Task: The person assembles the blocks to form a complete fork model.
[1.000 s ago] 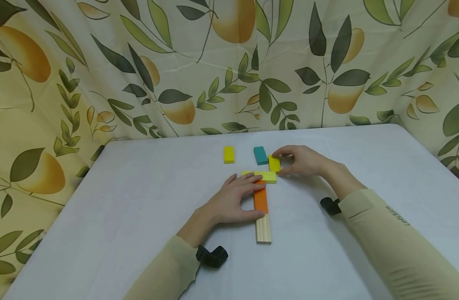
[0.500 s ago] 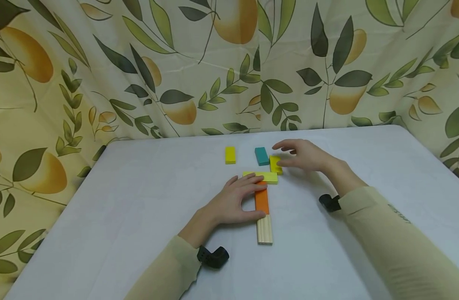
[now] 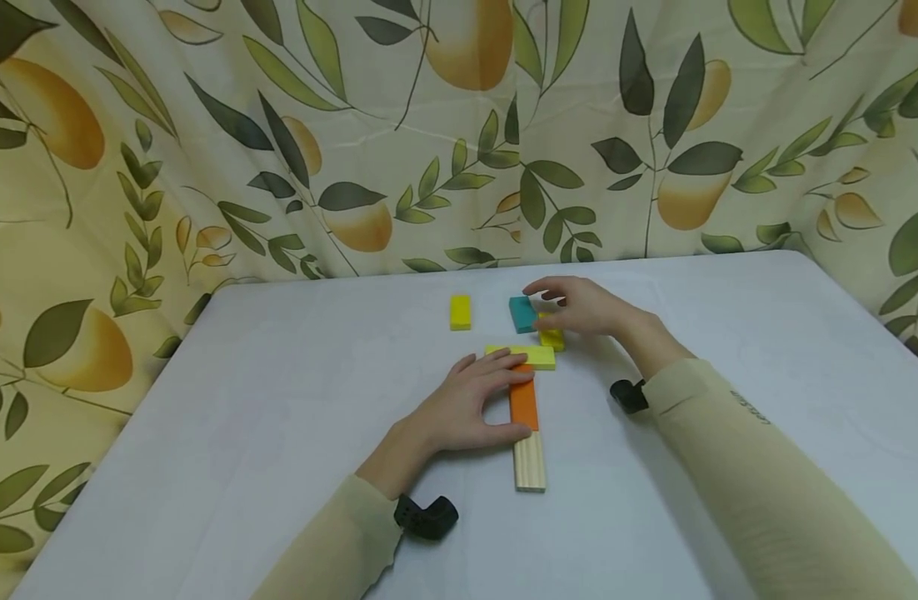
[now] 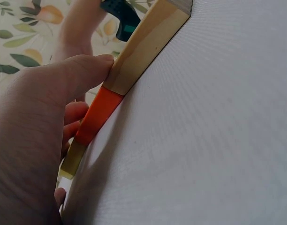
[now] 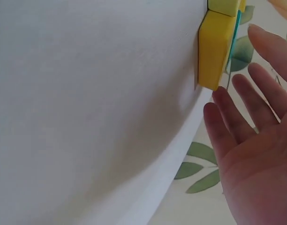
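Resting just below the centre of the head view, the left hand spreads its extended fingers over the lime block, its thumb by the seam between the orange block and the plain block; it grasps nothing. Right of centre, the right hand hangs over the teal block and the yellow block, fingers loosely bent, clasping nothing; whether it touches teal I cannot tell. The yellow block sits at lime's upper right end. Left of teal, another yellow piece lies apart on the white table. Patterned cloth fills the upper frame.
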Available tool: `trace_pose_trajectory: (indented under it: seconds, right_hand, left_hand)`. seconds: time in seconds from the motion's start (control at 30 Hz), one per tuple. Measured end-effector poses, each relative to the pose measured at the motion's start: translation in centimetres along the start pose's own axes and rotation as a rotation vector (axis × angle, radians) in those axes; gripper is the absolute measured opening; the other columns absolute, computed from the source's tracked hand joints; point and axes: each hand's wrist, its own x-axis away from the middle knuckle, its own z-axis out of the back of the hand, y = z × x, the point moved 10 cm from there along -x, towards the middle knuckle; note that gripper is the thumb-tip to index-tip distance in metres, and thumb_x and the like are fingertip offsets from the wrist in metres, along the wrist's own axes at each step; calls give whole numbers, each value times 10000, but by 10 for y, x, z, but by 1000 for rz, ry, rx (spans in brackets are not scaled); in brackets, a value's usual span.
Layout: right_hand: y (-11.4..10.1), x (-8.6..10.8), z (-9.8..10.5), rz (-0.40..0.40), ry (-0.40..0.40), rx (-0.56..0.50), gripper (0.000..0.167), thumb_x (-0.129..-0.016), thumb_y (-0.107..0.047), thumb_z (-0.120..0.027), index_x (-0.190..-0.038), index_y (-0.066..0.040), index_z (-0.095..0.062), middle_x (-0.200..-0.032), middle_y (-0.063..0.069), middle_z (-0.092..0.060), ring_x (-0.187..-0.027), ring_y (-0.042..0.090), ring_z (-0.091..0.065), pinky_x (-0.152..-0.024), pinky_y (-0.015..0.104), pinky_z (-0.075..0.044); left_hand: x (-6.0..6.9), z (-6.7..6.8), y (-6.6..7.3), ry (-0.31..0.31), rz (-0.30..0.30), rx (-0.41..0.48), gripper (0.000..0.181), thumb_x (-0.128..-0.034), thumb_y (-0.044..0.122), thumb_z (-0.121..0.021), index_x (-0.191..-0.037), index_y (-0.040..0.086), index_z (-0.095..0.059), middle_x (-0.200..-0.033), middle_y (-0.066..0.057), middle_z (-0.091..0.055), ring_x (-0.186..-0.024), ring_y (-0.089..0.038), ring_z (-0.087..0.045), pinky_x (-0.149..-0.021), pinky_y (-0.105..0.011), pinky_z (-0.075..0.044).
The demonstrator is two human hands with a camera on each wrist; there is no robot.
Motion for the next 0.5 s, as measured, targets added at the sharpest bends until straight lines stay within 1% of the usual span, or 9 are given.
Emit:
trace_pose_trajectory:
  seconds: [0.17, 0.33, 0.5]
  right_hand:
    - [1, -5, -7, -12, -45, 31, 535, -946, -216, -702, -1435, -76, -535, -1441, 264, -499, -1333, 424, -442, -1115, 606, -319]
    - [0, -9, -9, -5, -51, 46, 544, -938, -216, -698, -1441, -89, -535, -1449, 268, -489, -1331, 429, -436, -1111, 620, -312]
    - [-2, -12, -11, -18, -57, 56, 539, -935, -196, -692, -1439, -80, -541, -1468, 265, -470, -1340, 432, -422, -1117, 624, -299]
  left_hand:
    - [0, -1, -1, 0, -1, 5, 663, -897, 549, -653, -1478, 253, -535, -1595, 90, -362, -1500, -65, -163, -1214, -491, -82]
    - [-1, -1, -1, 1, -1, 6, 662, -901, 550, -642, -1478, 245, -536, -1596, 83, -364, -1501, -68, -163, -1214, -494, -81]
    - [0, 0, -1, 1, 2, 2, 665, -900, 550, -646, -1481, 246, -533, -1598, 83, -360, -1502, -68, -161, -1214, -491, -79]
